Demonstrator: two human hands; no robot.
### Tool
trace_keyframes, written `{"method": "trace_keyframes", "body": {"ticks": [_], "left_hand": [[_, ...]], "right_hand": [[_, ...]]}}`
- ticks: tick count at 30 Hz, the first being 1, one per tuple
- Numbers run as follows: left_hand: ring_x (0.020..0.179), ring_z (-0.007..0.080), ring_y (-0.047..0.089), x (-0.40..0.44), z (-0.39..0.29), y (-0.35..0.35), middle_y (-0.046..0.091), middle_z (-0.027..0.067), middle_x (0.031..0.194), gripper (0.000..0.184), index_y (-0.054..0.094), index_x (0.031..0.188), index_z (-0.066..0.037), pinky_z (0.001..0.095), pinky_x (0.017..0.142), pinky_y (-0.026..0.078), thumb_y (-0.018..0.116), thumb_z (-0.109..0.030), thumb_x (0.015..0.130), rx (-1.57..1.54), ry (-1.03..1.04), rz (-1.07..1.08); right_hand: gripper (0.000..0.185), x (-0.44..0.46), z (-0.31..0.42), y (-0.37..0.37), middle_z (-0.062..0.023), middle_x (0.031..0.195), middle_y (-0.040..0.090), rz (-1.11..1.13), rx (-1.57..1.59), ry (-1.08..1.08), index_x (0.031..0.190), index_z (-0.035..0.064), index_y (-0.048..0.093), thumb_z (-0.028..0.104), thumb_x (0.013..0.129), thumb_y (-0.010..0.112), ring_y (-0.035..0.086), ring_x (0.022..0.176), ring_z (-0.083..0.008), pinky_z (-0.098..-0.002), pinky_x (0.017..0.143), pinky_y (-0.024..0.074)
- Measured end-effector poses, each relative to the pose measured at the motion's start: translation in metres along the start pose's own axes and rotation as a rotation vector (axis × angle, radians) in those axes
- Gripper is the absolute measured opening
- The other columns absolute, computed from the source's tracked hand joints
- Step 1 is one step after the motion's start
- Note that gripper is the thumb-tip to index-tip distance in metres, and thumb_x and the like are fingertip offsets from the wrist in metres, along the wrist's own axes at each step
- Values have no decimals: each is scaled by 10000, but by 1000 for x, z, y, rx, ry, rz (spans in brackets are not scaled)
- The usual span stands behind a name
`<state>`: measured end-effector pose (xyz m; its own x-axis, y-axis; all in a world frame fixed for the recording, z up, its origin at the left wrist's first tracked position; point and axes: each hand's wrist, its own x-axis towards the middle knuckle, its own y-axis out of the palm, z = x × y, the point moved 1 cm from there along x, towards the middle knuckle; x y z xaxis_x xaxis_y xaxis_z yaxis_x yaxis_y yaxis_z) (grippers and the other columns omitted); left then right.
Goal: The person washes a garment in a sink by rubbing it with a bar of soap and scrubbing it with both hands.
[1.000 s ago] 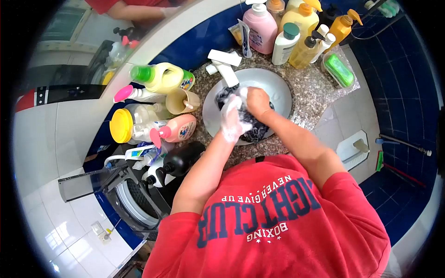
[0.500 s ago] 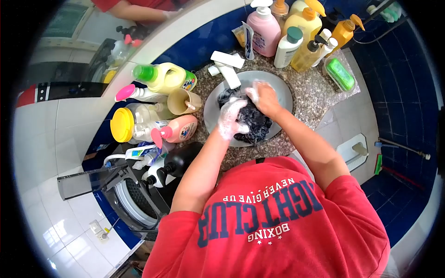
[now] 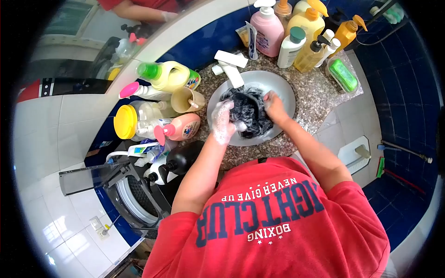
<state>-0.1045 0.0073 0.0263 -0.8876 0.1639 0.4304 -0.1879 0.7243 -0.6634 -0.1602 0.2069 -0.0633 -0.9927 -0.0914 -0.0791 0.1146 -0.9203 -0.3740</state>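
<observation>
A wet, foamy black cloth (image 3: 250, 113) lies bunched in the round grey basin (image 3: 287, 99). My left hand (image 3: 223, 121), covered in white suds, is curled over the cloth's left side, with its thumb lying across the lower edge. At the right side of the cloth, my right hand (image 3: 275, 107) has its fingers bent and pressed together on the fabric. White tap (image 3: 232, 74) reaches over the upper left rim of the basin.
Pump bottles, one of them pink (image 3: 266, 34), line the counter's back. A green soap box (image 3: 343, 75) lies at right. A beige cup (image 3: 187, 100), a yellow-lidded jar (image 3: 125, 122) and a detergent bottle (image 3: 172, 76) stand left, above an open washing machine (image 3: 134, 199).
My right hand has moved down from the top of the cloth and its fingers have closed at the cloth's right side. My left hand has shifted slightly left, and the cloth is spread differently.
</observation>
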Motion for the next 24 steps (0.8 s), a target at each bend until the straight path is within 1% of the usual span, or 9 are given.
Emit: {"method": "trace_keyframes", "body": {"ticks": [4, 7, 8, 10, 13, 16, 18, 22, 24], "left_hand": [[888, 233, 605, -7, 6, 2, 582, 105, 1006, 294, 565, 1099, -33, 414, 670, 546, 586, -117, 818, -507, -311, -125], [886, 229, 614, -1, -3, 7, 583, 114, 1019, 284, 558, 1094, -27, 413, 619, 553, 572, -115, 825, -476, -352, -113], [880, 221, 615, 11, -16, 5, 585, 118, 1020, 291, 554, 1099, -24, 405, 631, 554, 578, -119, 825, -831, -624, -171], [874, 214, 616, 16, -26, 9, 586, 121, 1022, 299, 550, 1104, -20, 396, 642, 555, 585, -124, 826, -1185, -896, -232], [883, 207, 615, 18, -30, 11, 589, 121, 1016, 293, 557, 1091, -20, 384, 658, 555, 597, -138, 826, -820, -519, -83], [850, 189, 603, 27, -33, 7, 576, 89, 983, 236, 577, 1029, -46, 353, 655, 539, 601, -132, 810, -1292, -1107, -229], [884, 191, 597, 27, -25, -6, 567, 80, 1002, 270, 562, 1068, -50, 356, 643, 550, 604, -107, 807, -1229, -1192, -176], [835, 165, 578, 16, -2, -3, 583, 54, 901, 266, 599, 1034, -106, 338, 604, 514, 661, -190, 789, -357, -703, 96], [731, 146, 593, 26, -22, -7, 646, 98, 852, 336, 609, 972, -29, 282, 675, 497, 732, -173, 695, -355, -772, 301]], "right_hand": [[167, 25, 32, -38, -156, 844, 609, 333, 393, 233, 921, 17, 544, 132, 799, 547, 590, 705, -311, -379, 698, 476], [340, 28, 57, -46, -133, 860, 584, 470, 47, -8, 980, 22, 563, 293, 796, 654, 563, 859, -233, -359, 768, 456], [407, 21, 84, -53, -186, 957, 595, 592, -34, 108, 1053, 26, 557, 280, 760, 681, 563, 972, -287, -374, 851, 451], [488, 0, 90, -38, -231, 1051, 583, 468, -303, -110, 1135, 28, 525, 245, 730, 688, 567, 1007, -371, -417, 899, 453], [477, -20, 62, -6, -251, 1097, 577, 294, -498, -93, 1191, 10, 496, 121, 736, 588, 572, 1005, -422, -455, 881, 472], [366, -18, 27, 1, -244, 1090, 600, 250, -463, -143, 1107, 0, 549, 19, 744, 515, 583, 999, -412, -460, 839, 486], [235, -6, 20, -19, -234, 1056, 612, 337, -183, 70, 1013, 15, 575, 32, 778, 574, 580, 1006, -404, -422, 844, 477], [215, 15, 71, -73, -146, 1004, 614, 516, 32, -75, 992, 17, 582, 108, 810, 652, 577, 975, -250, -338, 878, 440], [196, 30, 90, -89, -77, 993, 586, 655, 70, -149, 962, 14, 585, 141, 833, 659, 532, 976, -172, -308, 905, 412]]}}
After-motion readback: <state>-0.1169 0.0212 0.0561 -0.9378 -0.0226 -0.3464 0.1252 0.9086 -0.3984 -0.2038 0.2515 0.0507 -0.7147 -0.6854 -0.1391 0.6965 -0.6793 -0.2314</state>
